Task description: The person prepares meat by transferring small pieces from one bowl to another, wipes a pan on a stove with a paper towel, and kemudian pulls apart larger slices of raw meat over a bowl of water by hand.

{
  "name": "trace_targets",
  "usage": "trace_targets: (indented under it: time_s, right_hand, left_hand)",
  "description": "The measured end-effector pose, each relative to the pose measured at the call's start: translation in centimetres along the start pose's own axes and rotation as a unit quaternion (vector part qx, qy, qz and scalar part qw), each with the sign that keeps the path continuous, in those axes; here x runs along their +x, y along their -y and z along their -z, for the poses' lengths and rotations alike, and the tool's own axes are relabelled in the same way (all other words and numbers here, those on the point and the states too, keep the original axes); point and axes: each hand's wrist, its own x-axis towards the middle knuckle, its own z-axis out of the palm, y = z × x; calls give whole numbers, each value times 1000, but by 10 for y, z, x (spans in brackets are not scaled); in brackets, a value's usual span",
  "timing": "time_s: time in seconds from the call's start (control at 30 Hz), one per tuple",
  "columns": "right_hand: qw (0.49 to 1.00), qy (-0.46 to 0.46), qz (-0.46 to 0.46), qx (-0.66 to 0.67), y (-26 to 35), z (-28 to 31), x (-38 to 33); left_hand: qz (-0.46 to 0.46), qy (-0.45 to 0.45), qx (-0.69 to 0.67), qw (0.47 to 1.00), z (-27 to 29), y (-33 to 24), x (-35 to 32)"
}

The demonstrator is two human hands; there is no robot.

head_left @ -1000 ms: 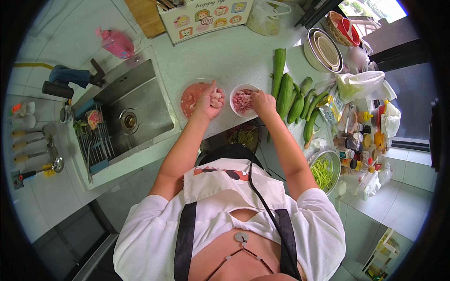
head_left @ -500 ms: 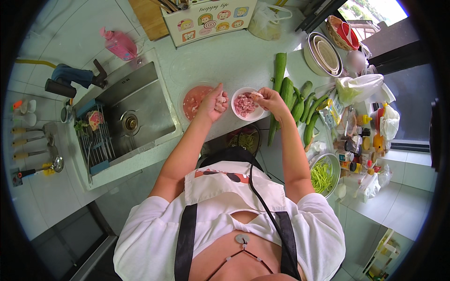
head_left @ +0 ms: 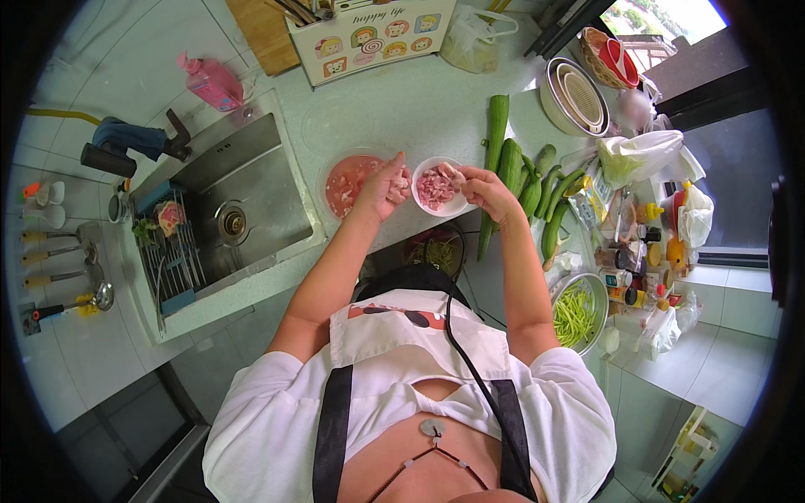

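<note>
My left hand (head_left: pixel 387 186) is closed, thumb up, over the right rim of a clear round bowl (head_left: pixel 325 194). That bowl holds pinkish liquid with meat pieces in it. Pale pink shows at the curled fingers, but I cannot tell whether it is meat or fingertips. A small white bowl (head_left: pixel 459 210) stands just right of it, with cut raw meat (head_left: pixel 433 189) inside. Over its right side, my right hand (head_left: pixel 489 193) pinches a pale pink piece of meat (head_left: pixel 453 174) between thumb and fingers.
Green gourds (head_left: pixel 510 163) and several cucumbers lie to the right. A colander of cut green beans (head_left: pixel 577 314) is nearer me on that side. Bottles and jars (head_left: pixel 625 277) crowd the far right. On the left is a steel sink (head_left: pixel 268 205) with a rack and faucet.
The pinched piece of meat has shifted slightly left and down over the white bowl, and more of it shows. My left hand has barely moved.
</note>
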Motion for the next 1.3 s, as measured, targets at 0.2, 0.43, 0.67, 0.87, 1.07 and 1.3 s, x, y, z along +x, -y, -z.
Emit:
trace_targets:
  time_s: [0.2,0.43,0.67,0.87,1.07,1.3]
  right_hand:
    - [998,-39,10,-44,-4,-2,4]
    - [995,-51,10,-86,3,-4,5]
    - [950,-36,138,-278,37,-39,-6]
    - [914,-93,203,-338,43,-53,-3]
    - [906,-159,194,-341,28,-40,2]
    - [913,-219,168,-299,4,-19,5]
  left_hand:
    - [-17,-4,5,1000,-1,2,-2]
    - [-23,15,25,999,-4,5,1]
    - [21,104,-25,994,6,8,17]
    - [61,105,-132,984,-32,5,-4]
    - [60,180,-153,970,-26,7,0]
    - [32,104,-95,990,-4,1,18]
